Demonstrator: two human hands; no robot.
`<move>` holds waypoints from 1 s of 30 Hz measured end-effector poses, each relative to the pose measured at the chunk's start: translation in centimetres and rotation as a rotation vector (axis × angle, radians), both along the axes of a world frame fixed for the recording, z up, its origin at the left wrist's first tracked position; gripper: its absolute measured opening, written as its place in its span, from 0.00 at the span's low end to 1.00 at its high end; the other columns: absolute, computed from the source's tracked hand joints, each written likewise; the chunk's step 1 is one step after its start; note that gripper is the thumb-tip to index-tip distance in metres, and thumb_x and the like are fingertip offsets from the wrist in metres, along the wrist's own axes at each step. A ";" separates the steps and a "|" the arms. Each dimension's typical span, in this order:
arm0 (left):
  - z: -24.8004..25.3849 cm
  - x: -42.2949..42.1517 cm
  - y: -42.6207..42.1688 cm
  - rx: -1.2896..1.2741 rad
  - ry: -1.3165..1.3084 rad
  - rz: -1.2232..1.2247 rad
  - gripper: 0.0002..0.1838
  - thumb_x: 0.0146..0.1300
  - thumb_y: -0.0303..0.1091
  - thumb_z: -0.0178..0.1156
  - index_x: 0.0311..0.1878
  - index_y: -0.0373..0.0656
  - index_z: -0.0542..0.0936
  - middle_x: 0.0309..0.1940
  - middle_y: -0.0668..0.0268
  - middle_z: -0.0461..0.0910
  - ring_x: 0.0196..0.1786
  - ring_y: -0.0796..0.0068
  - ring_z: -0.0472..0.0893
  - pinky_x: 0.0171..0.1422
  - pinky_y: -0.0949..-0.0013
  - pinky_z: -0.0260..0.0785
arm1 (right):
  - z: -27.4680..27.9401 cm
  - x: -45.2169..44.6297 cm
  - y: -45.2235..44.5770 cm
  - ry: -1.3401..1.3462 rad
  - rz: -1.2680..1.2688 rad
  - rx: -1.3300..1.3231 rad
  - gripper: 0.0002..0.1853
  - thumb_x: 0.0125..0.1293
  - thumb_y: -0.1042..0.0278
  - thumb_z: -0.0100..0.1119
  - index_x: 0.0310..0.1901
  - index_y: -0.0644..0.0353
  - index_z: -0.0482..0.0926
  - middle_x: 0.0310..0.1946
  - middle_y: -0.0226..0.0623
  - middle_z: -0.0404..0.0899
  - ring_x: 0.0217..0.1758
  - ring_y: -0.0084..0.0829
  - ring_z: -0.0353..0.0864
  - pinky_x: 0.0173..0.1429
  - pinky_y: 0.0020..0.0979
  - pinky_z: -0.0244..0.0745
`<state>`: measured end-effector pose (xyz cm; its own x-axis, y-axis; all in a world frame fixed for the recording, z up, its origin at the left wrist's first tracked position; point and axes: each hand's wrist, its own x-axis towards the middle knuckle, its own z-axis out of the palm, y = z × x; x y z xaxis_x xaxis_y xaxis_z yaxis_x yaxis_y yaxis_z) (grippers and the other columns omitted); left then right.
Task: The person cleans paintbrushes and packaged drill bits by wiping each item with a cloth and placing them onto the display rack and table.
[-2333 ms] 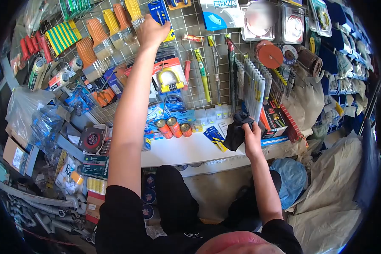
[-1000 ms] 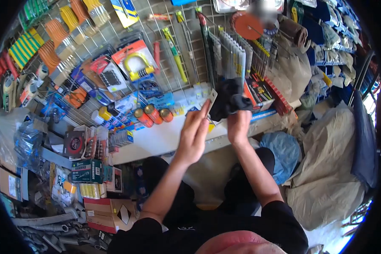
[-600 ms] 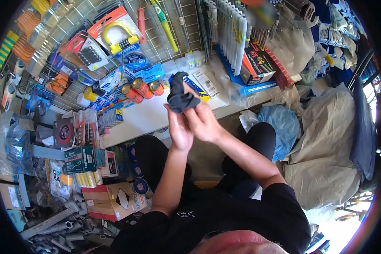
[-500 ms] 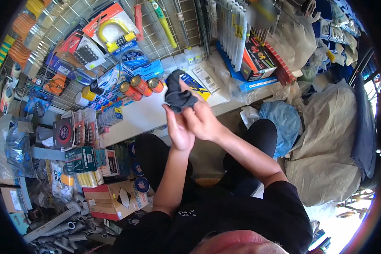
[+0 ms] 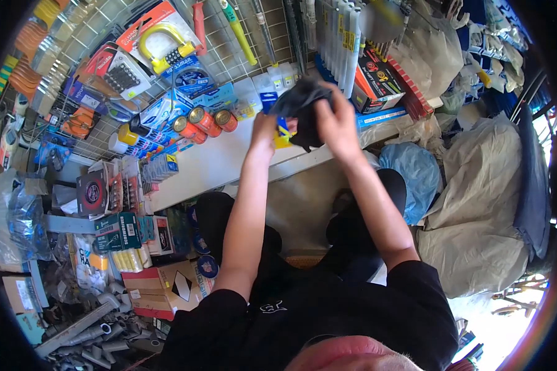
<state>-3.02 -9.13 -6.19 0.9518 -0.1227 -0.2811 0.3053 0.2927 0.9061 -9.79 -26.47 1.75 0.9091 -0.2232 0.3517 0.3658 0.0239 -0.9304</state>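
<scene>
A soft black crumpled piece, cloth or a thin bag (image 5: 310, 117), hangs spread between my hands above the white shelf; motion blurs it. My right hand (image 5: 340, 128) grips its right side, with the thumb and fingers closed on the material. At its left edge is my left hand (image 5: 265, 131), fingers partly hidden and closed on the material. Behind and below the black piece, a blue and yellow packet (image 5: 283, 135) on the shelf shows in part.
Orange-red cans (image 5: 205, 122) stand on the white shelf (image 5: 195, 168) to the left. A black and orange box (image 5: 377, 80) sits on the right. A wire grid behind carries a yellow lock (image 5: 161, 49) and tools. A blue plastic bag (image 5: 408, 179) lies beside my right knee.
My hands were close together around the bunched black piece. They have moved apart, the right hand going right and up, and the piece is now wider and more spread.
</scene>
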 end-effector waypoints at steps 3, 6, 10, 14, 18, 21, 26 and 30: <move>-3.2 2.7 -1.8 0.153 -0.081 0.069 0.26 0.69 0.36 0.67 0.64 0.34 0.71 0.48 0.53 0.83 0.44 0.64 0.87 0.50 0.61 0.82 | -0.7 2.2 -4.0 0.195 0.025 0.512 0.15 0.73 0.67 0.57 0.58 0.58 0.79 0.44 0.32 0.83 0.48 0.25 0.83 0.53 0.29 0.78; -2.0 1.6 -2.4 0.428 -0.245 0.187 0.32 0.67 0.38 0.68 0.68 0.31 0.70 0.53 0.49 0.84 0.54 0.59 0.85 0.61 0.59 0.76 | 0.5 2.2 -6.7 0.227 0.078 0.819 0.23 0.70 0.62 0.55 0.63 0.60 0.77 0.57 0.38 0.85 0.61 0.39 0.85 0.69 0.40 0.78; -0.4 -0.3 -0.6 0.751 -0.700 0.449 0.24 0.66 0.32 0.67 0.63 0.35 0.77 0.56 0.48 0.85 0.60 0.53 0.85 0.65 0.57 0.77 | 0.5 1.8 -8.3 0.129 0.134 0.964 0.26 0.68 0.60 0.53 0.65 0.60 0.77 0.60 0.40 0.85 0.63 0.41 0.84 0.72 0.42 0.75; 18.7 -3.5 1.8 0.586 -1.173 0.489 0.07 0.69 0.21 0.62 0.47 0.38 0.85 0.39 0.63 0.89 0.42 0.74 0.89 0.48 0.69 0.80 | 1.0 1.6 -7.8 0.053 0.223 1.035 0.30 0.74 0.46 0.51 0.67 0.59 0.76 0.64 0.40 0.83 0.69 0.42 0.79 0.76 0.45 0.69; 33.0 -0.1 6.2 0.636 -1.471 0.716 0.04 0.69 0.23 0.63 0.45 0.38 0.83 0.35 0.64 0.87 0.35 0.78 0.85 0.42 0.71 0.77 | 1.0 1.4 -7.2 0.029 0.252 1.017 0.26 0.75 0.48 0.51 0.65 0.57 0.78 0.62 0.36 0.84 0.67 0.39 0.81 0.75 0.42 0.70; 39.7 4.4 8.1 1.119 -1.427 0.817 0.23 0.66 0.34 0.70 0.59 0.33 0.77 0.53 0.52 0.85 0.52 0.68 0.87 0.53 0.64 0.81 | 0.3 2.0 -7.3 0.093 0.204 1.010 0.25 0.75 0.49 0.51 0.64 0.56 0.79 0.61 0.35 0.85 0.66 0.38 0.82 0.74 0.41 0.70; 41.3 10.9 10.7 1.459 -1.116 0.824 0.29 0.60 0.40 0.73 0.57 0.31 0.73 0.51 0.42 0.84 0.56 0.41 0.84 0.62 0.46 0.75 | 1.5 1.1 -6.5 0.072 0.186 1.010 0.22 0.74 0.48 0.53 0.59 0.52 0.82 0.53 0.30 0.88 0.56 0.32 0.87 0.63 0.34 0.78; 40.1 12.2 11.3 1.396 -1.059 0.773 0.27 0.60 0.39 0.74 0.55 0.33 0.74 0.47 0.46 0.86 0.52 0.46 0.87 0.59 0.50 0.77 | -0.1 1.7 -7.2 0.072 0.208 1.002 0.25 0.74 0.48 0.52 0.63 0.55 0.79 0.62 0.34 0.84 0.65 0.36 0.82 0.73 0.39 0.71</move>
<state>9.23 2.18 33.88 0.5038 0.1161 0.8560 -0.2702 -0.9200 0.2838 -8.08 -33.70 1.66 0.9749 -0.2199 0.0336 0.2098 0.8588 -0.4674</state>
